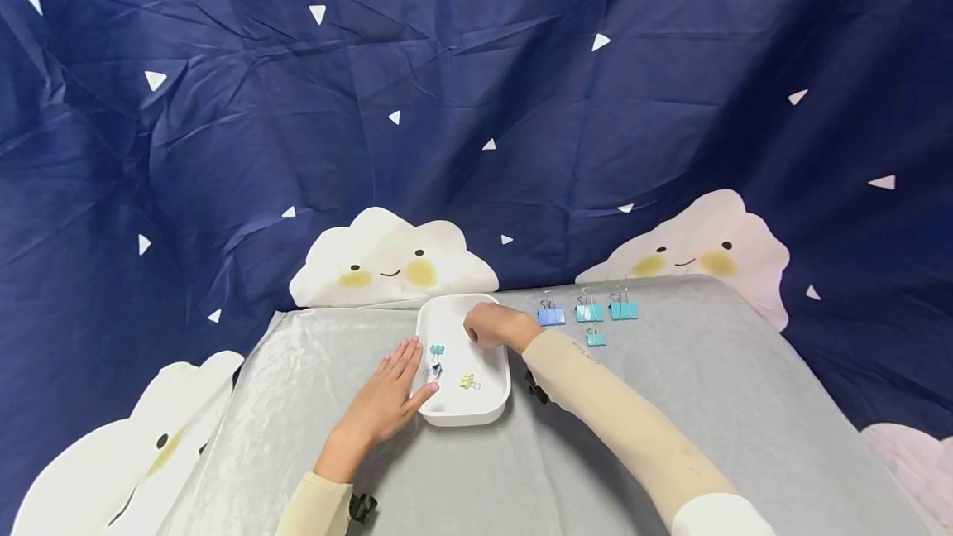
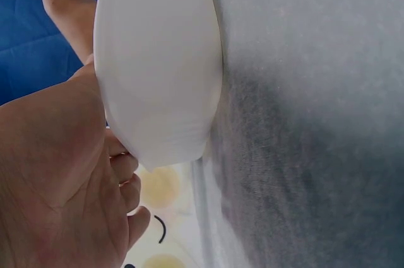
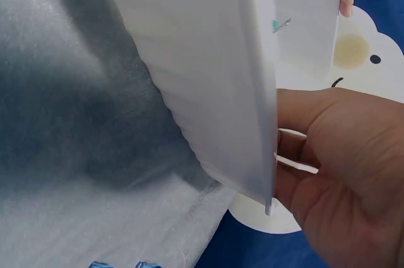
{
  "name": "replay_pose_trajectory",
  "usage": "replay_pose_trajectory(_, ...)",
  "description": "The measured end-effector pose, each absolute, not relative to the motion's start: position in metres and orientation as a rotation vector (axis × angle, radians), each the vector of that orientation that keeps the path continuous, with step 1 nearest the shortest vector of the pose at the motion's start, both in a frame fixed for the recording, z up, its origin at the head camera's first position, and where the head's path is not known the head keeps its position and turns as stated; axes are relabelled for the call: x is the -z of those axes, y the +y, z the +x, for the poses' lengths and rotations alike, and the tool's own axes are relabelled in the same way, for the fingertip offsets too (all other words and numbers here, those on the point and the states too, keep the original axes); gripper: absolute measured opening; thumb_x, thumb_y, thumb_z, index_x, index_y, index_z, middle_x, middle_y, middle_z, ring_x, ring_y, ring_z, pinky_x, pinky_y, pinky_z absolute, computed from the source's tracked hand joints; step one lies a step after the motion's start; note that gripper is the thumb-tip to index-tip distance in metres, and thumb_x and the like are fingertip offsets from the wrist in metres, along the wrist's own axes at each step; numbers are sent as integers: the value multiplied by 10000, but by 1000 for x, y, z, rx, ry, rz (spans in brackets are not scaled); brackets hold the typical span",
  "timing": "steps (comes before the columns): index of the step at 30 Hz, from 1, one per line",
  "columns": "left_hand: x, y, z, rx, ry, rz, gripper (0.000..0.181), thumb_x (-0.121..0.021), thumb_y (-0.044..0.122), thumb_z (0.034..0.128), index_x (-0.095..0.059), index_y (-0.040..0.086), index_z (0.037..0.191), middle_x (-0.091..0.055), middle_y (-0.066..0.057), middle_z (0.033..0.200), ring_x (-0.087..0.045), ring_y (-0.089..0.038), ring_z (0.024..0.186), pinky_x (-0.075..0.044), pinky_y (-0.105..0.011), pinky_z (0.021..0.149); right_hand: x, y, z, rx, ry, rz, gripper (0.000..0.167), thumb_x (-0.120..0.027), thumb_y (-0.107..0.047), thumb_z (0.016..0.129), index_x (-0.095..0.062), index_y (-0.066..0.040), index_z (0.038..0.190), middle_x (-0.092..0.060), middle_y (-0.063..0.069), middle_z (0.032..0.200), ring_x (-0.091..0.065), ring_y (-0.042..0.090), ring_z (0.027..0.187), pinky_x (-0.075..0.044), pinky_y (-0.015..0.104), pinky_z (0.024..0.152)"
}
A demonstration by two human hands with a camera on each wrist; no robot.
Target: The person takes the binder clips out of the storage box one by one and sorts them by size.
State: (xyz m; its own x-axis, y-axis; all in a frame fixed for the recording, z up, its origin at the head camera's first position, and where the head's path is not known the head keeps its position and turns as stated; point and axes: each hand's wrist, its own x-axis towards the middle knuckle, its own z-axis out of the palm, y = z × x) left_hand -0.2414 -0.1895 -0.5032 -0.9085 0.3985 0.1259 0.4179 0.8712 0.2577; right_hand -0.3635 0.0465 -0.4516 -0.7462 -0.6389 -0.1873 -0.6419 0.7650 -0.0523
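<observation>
A white tray (image 1: pixel 465 418) lies on the grey cloth. Inside it are a small teal binder clip (image 1: pixel 437 349), a dark blue binder clip (image 1: pixel 437 370) and a yellow binder clip (image 1: pixel 467 381). My left hand (image 1: pixel 383 395) rests against the tray's left rim, fingers stretched along it and thumb reaching over the near-left corner. Over the tray's far right part, my right hand (image 1: pixel 495 326) reaches in with bent fingers. In the right wrist view, the tray wall hides the fingertips of the right hand (image 3: pixel 353 167), so whatever they touch is out of sight.
Right of the tray stand a blue binder clip (image 1: pixel 551 316), two larger teal binder clips (image 1: pixel 588 313) and a smaller teal binder clip (image 1: pixel 596 339). A dark blue curtain (image 1: pixel 462 172) with printed clouds hangs behind the cloth-covered table (image 1: pixel 744 404).
</observation>
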Motion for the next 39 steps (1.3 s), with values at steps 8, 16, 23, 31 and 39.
replay_pose_trajectory(8, 507, -190, -242, 427, -2952, -646, 803, -511, 519, 1100, -319, -33, 1650, -272, -187, 1754, -255, -383, 1638, -254, -584, 1336, 451, 53, -368, 95, 2784, -1033, 260, -832, -35, 872, -651, -205, 795, -678, -41, 859, -587, 125, 799, -531, 267, 752)
replay_pose_trajectory(16, 505, -190, -242, 422, -2958, -649, 809, -506, 526, 1101, -310, -32, 1653, -262, -185, 1756, -254, -380, 1639, -249, -578, 1340, 449, 59, -372, 147, 2783, -1120, 143, -839, -95, 899, -721, -141, 832, -636, -62, 787, -555, 106, 741, -503, 252, 700)
replay_pose_trajectory(23, 506, -190, -242, 424, -2960, -650, 813, -496, 537, 1102, -310, -32, 1653, -253, -177, 1760, -244, -376, 1642, -247, -574, 1341, 446, 66, -371, 203, 2819, -1239, 151, -877, -67, 840, -732, -105, 824, -675, 0, 842, -596, 150, 806, -546, 293, 772)
replay_pose_trajectory(31, 505, -190, -241, 432, -2962, -648, 814, -501, 534, 1101, -308, -31, 1654, -253, -179, 1760, -238, -377, 1644, -250, -575, 1340, 440, 73, -370, 266, 2846, -1305, 117, -801, 14, 872, -772, -98, 888, -686, 10, 897, -614, 160, 831, -575, 322, 802)
replay_pose_trajectory(39, 504, -189, -240, 422, -2958, -646, 811, -490, 541, 1104, -308, -26, 1655, -259, -181, 1757, -245, -379, 1641, -256, -577, 1337, 433, 81, -368, 363, 2851, -1292, 98, -802, -11, 900, -770, -103, 897, -725, 1, 906, -629, 129, 812, -588, 322, 793)
